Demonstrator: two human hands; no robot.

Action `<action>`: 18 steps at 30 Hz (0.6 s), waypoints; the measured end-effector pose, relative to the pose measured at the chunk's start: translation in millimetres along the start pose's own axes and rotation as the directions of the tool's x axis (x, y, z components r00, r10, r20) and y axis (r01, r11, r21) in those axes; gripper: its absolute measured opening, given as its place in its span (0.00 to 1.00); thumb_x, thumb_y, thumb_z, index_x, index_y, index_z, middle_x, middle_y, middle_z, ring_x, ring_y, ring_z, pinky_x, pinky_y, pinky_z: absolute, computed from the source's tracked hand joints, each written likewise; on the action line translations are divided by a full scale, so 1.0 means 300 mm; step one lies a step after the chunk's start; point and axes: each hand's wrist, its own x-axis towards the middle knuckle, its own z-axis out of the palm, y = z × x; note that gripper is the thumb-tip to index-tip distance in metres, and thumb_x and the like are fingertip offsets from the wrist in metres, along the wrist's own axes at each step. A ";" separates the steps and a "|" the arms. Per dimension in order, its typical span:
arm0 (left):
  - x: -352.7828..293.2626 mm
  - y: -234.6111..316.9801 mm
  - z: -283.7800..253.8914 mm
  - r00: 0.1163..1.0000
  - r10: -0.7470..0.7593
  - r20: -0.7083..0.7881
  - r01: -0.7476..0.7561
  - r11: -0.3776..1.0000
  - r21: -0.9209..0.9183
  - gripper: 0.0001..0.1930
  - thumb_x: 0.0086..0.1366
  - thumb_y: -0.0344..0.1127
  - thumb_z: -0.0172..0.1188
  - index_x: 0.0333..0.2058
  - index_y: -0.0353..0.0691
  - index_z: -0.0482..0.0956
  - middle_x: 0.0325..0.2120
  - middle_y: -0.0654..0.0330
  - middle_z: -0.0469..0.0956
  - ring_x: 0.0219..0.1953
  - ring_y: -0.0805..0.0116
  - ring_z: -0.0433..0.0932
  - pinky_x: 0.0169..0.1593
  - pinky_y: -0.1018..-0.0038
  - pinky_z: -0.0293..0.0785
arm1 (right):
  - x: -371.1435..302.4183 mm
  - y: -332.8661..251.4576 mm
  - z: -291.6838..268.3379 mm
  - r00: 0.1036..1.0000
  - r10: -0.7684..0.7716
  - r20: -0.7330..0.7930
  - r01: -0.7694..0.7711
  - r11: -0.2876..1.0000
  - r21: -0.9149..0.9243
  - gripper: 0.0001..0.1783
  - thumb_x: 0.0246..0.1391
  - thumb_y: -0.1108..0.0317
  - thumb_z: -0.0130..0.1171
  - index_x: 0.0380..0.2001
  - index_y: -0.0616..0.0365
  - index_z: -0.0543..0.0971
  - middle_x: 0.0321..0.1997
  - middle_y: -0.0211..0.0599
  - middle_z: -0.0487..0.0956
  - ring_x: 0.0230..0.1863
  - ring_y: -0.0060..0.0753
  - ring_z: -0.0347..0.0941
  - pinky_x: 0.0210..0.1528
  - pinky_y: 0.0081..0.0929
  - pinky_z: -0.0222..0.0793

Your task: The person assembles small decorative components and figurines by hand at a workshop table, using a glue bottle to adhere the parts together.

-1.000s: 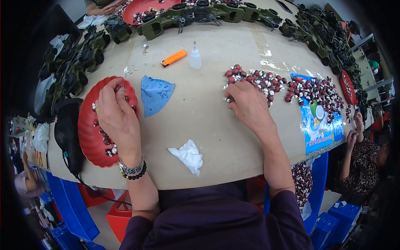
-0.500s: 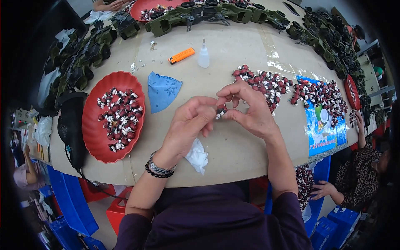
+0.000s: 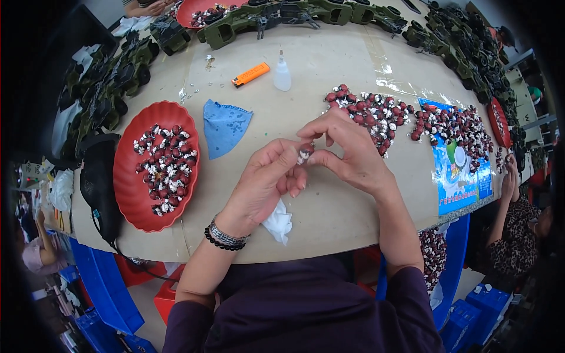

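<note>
A small round figure [image 3: 305,152], dark red with a white and black face-like side, is pinched between the fingertips of my left hand [image 3: 259,179] and my right hand [image 3: 356,154]. The left thumb and forefinger close on it from one side, with the other fingers curled below. My right thumb and forefinger meet it from the other side. Beyond my right hand lies a loose heap of similar red-and-white pieces [image 3: 368,115]. A crumpled white tissue [image 3: 278,223] rests on the table under my left hand.
To the left stand a red scalloped tray [image 3: 126,197] of similar pieces and a blue cloth [image 3: 226,129]. An orange lighter [image 3: 251,75] and needle-tipped bottle [image 3: 282,76] lie farther back. Green toy vehicles [image 3: 335,16] line the far edge. A co-worker's hands [image 3: 509,176] are at the right.
The small figure has turned so its white face-like side shows, and it sits slightly higher. My left fingers have opened a little beneath it. The co-worker's hands at right have come together.
</note>
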 end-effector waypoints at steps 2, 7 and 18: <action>0.004 -0.016 -0.014 1.000 -0.013 0.010 0.013 1.000 0.018 0.15 0.71 0.42 0.53 0.47 0.37 0.72 0.35 0.63 0.75 0.27 0.77 0.73 0.26 0.82 0.67 | 0.005 0.001 -0.003 0.999 -0.036 0.006 0.037 0.991 -0.128 0.20 0.39 0.73 0.70 0.40 0.57 0.79 0.35 0.30 0.78 0.39 0.30 0.71 0.37 0.24 0.67; 0.005 -0.018 -0.010 0.997 -0.070 0.040 0.071 0.997 -0.024 0.17 0.72 0.45 0.51 0.48 0.38 0.72 0.35 0.61 0.76 0.26 0.75 0.72 0.24 0.83 0.64 | 0.014 0.017 -0.011 0.987 -0.133 0.095 0.138 0.989 -0.052 0.15 0.42 0.71 0.68 0.37 0.57 0.82 0.36 0.30 0.77 0.38 0.30 0.70 0.39 0.25 0.66; 0.006 -0.025 -0.005 0.998 -0.067 0.002 0.067 0.996 -0.062 0.18 0.72 0.49 0.50 0.45 0.38 0.75 0.36 0.56 0.80 0.24 0.76 0.72 0.23 0.82 0.66 | 0.013 0.039 0.004 0.989 -0.011 0.146 -0.013 0.986 0.168 0.13 0.51 0.72 0.61 0.41 0.60 0.81 0.38 0.33 0.77 0.39 0.29 0.71 0.39 0.24 0.66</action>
